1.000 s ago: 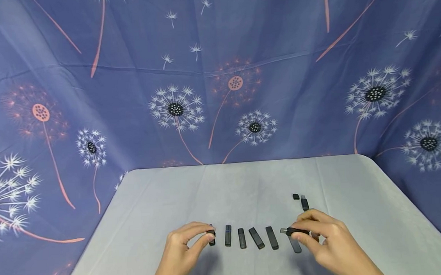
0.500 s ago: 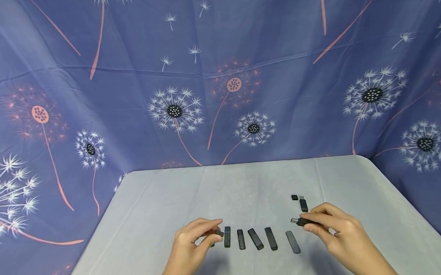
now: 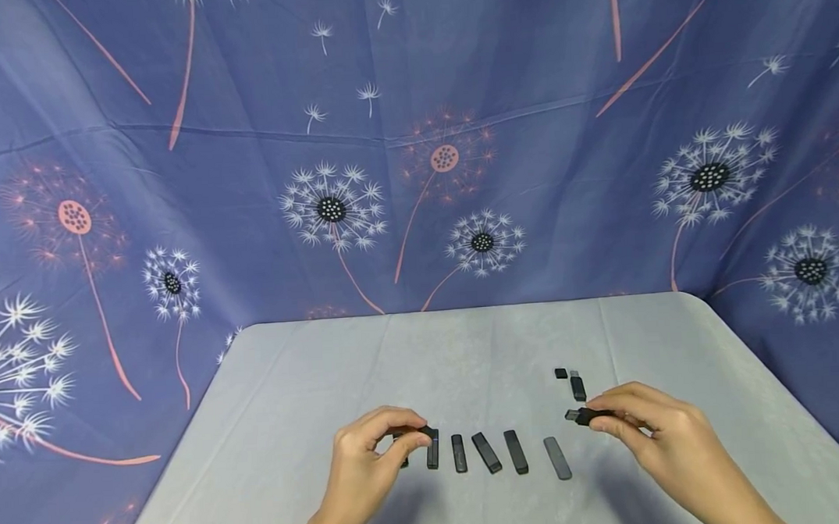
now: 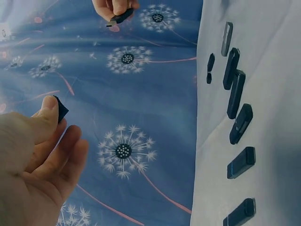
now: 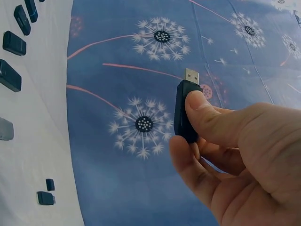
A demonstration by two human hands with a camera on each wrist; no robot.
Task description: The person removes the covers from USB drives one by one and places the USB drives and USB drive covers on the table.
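My right hand [image 3: 662, 431] pinches a black USB flash drive [image 5: 182, 113] between thumb and fingers. Its bare metal plug [image 5: 192, 75] points away from the fingertips, toward the left in the head view. A small black cap [image 4: 62, 110] is pinched in my left hand [image 3: 372, 459], held above the table. In the head view that hand overlaps the upper end of a dark flash drive [image 3: 433, 453] and partly hides another one [image 3: 403, 460] at the row's left end. Between the two hands lie several more capped drives, among them a slim black one [image 3: 459, 453].
A grey flash drive [image 3: 558, 458] ends the row on the right. Farther back lie an uncapped black drive [image 3: 577, 386] and its loose cap [image 3: 561, 373]. The pale table [image 3: 466, 354] meets a blue dandelion-print cloth [image 3: 572, 208] behind.
My right hand has moved right and slightly away with the flash drive, uncovering the grey one. My left hand has shifted right with the cap, from the leftmost drive to over the one beside it.
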